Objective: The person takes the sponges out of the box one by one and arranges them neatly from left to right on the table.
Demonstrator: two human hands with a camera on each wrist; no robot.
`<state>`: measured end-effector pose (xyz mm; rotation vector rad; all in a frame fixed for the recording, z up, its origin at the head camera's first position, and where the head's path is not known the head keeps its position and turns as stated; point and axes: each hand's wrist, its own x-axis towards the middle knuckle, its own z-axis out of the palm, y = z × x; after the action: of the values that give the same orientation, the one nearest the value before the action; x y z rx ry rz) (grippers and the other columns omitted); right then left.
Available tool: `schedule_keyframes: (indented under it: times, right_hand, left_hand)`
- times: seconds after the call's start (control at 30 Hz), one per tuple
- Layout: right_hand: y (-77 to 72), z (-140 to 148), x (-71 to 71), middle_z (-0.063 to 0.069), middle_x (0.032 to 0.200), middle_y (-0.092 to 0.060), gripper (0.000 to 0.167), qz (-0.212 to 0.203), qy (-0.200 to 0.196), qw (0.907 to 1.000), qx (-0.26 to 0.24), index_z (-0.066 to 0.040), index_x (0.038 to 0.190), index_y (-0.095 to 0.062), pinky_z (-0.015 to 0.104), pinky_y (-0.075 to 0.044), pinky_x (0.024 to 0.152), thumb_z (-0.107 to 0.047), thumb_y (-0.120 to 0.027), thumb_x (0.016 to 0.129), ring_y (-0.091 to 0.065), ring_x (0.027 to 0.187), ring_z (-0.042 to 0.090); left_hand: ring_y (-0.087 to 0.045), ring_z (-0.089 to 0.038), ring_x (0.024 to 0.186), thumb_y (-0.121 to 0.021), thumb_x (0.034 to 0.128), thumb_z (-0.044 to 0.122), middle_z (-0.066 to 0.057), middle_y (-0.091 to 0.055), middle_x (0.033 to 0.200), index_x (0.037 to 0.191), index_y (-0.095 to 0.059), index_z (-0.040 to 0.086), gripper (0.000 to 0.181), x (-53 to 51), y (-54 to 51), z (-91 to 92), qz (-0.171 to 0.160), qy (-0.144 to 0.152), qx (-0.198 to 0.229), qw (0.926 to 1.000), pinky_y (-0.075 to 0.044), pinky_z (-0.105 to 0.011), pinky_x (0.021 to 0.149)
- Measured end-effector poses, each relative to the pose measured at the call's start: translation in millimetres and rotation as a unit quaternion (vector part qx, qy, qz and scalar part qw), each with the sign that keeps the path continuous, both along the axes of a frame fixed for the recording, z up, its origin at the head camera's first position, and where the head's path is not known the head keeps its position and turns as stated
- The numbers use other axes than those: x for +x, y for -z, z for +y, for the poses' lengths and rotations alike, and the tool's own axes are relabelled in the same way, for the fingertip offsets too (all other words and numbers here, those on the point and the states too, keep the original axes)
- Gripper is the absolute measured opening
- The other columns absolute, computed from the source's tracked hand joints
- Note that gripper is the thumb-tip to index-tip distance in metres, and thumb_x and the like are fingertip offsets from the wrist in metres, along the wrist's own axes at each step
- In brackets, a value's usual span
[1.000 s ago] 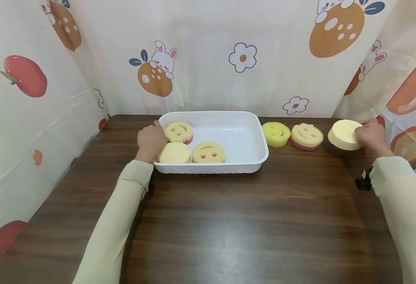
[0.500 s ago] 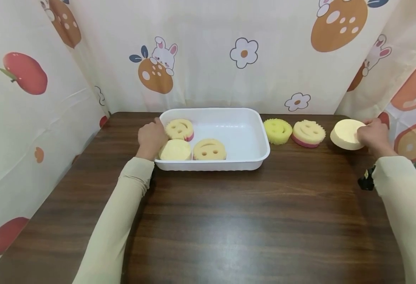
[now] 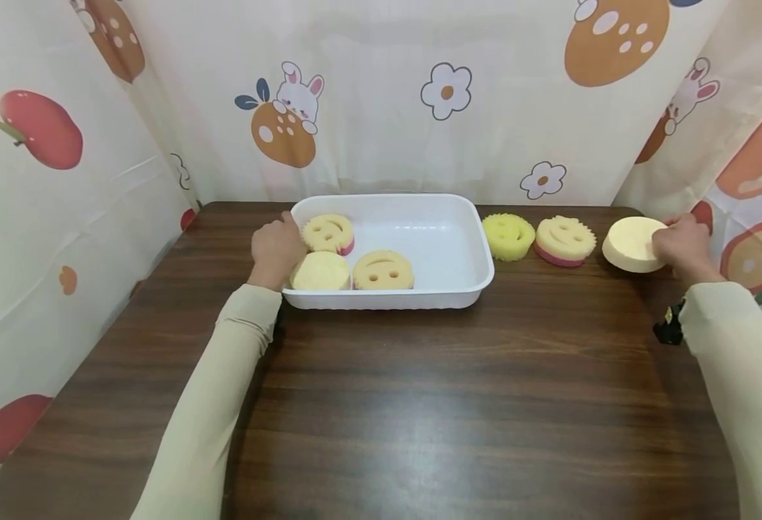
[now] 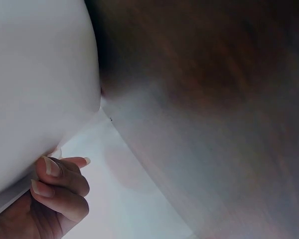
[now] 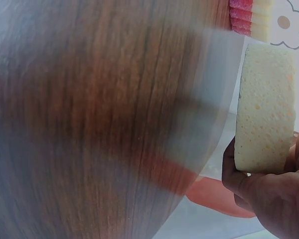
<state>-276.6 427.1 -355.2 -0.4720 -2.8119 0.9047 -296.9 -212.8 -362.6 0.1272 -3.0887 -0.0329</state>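
Observation:
My left hand (image 3: 278, 249) grips the left rim of a white plastic tray (image 3: 387, 299); in the left wrist view its fingers (image 4: 65, 201) curl against the tray's side. Inside the tray lie a scalloped smiley sponge (image 3: 326, 233), a plain round cream sponge (image 3: 320, 271) and another smiley sponge (image 3: 383, 271) turned upside down. At the far right, my right hand (image 3: 682, 245) holds a thick round cream sponge (image 3: 633, 244) by its right edge. The right wrist view shows that sponge (image 5: 265, 109) edge-on between fingers and thumb, apart from the tabletop.
Between tray and right hand, a yellow smiley sponge (image 3: 508, 237) and a cream-and-pink smiley sponge (image 3: 565, 241) rest along the back of the brown wooden table (image 3: 420, 404). Patterned curtains (image 3: 381, 108) hang behind and at both sides.
The head view has tilted down and then up only slightly, shifting the scene in frame. Both hands keep their holds, with the right-hand sponge barely moved.

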Motion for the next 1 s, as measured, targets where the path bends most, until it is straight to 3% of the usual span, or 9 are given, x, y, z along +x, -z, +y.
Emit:
schedule_keyframes:
  times: [0.13,0.37,0.5,0.8,1.0]
  right_hand:
    - [1.1,0.3,-1.4,0.042,0.110,-0.035,0.051,0.004,0.001,1.0000,0.003,0.019,0.126,-0.039,0.036,-0.042,0.049,-0.011,-0.037,0.084,-0.035,0.096,0.050]
    - [4.5,-3.7,-0.7,0.040,0.108,-0.036,0.046,0.009,-0.001,1.0000,-0.004,0.020,0.119,-0.040,0.026,-0.038,0.052,-0.009,-0.038,0.083,-0.036,0.096,0.049]
    - [7.7,-4.8,-1.7,0.039,0.106,-0.034,0.044,0.003,0.001,1.0000,-0.005,0.020,0.117,-0.039,0.032,-0.042,0.050,-0.009,-0.037,0.084,-0.034,0.094,0.048]
    - [10.0,-9.5,-4.2,0.040,0.110,-0.033,0.041,0.010,0.001,0.9999,0.008,0.019,0.115,-0.038,0.034,-0.035,0.069,-0.010,-0.037,0.086,-0.030,0.103,0.052]
    - [12.3,-7.8,-4.0,0.041,0.109,-0.030,0.041,0.002,0.014,0.9999,0.001,0.018,0.115,-0.037,0.034,-0.039,0.061,-0.011,-0.036,0.087,-0.030,0.103,0.052]
  left_hand:
    - [-0.068,-0.039,0.092,-0.054,0.0943,0.035,-0.028,-0.065,0.108,0.142,-0.032,-0.010,0.070,-1.2,-0.8,0.5,-0.001,0.000,0.000,1.0000,-0.055,-0.049,0.074]
    - [-0.067,-0.039,0.095,-0.056,0.0941,0.038,-0.028,-0.065,0.111,0.142,-0.032,-0.010,0.072,-2.1,-1.3,1.1,-0.005,-0.003,0.001,1.0000,-0.055,-0.049,0.077]
    - [-0.067,-0.039,0.095,-0.056,0.0944,0.038,-0.028,-0.065,0.112,0.143,-0.031,-0.010,0.073,-1.3,-1.8,0.6,-0.011,-0.005,-0.001,0.9999,-0.055,-0.049,0.077]
    - [-0.067,-0.039,0.093,-0.053,0.0951,0.036,-0.029,-0.065,0.109,0.141,-0.032,-0.010,0.068,-0.6,-4.7,-1.4,-0.011,-0.006,0.000,0.9999,-0.055,-0.050,0.076]
    - [-0.067,-0.039,0.093,-0.055,0.0944,0.037,-0.028,-0.065,0.109,0.141,-0.033,-0.010,0.070,-0.9,-2.5,-0.4,-0.010,-0.005,0.003,0.9999,-0.055,-0.049,0.076]
